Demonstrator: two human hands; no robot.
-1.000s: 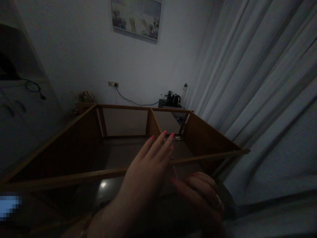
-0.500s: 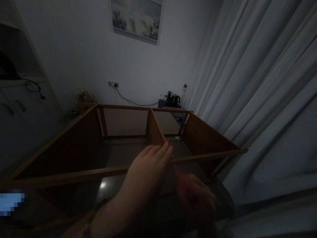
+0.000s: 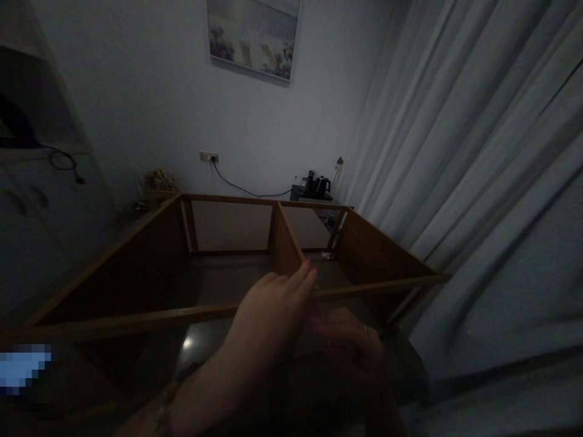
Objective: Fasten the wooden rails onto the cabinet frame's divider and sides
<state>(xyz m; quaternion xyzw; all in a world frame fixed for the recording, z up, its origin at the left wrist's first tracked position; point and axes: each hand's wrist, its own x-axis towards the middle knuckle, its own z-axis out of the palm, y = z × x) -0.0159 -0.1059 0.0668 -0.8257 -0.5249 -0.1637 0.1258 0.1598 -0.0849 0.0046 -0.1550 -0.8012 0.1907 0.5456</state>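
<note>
A brown wooden cabinet frame (image 3: 150, 243) lies on its back on the floor, with a centre divider panel (image 3: 285, 243) and a thin front rail (image 3: 373, 285). My left hand (image 3: 273, 309) rests where the divider meets the rail, its fingers curled over that joint. My right hand (image 3: 350, 343) sits just below and to the right of it, fingers bent and pinched on something too dark to make out. A ring shows on one finger.
Pale curtains (image 3: 478, 170) hang along the right. A kettle set (image 3: 317, 184) stands on a low stand by the far wall, with a cable running to a wall socket (image 3: 208, 157). A framed picture (image 3: 252, 36) hangs above. White furniture (image 3: 40, 182) stands at the left.
My left hand's stretched fingers have curled down onto the joint of divider and rail. My right hand has moved up and left, closer under the left hand.
</note>
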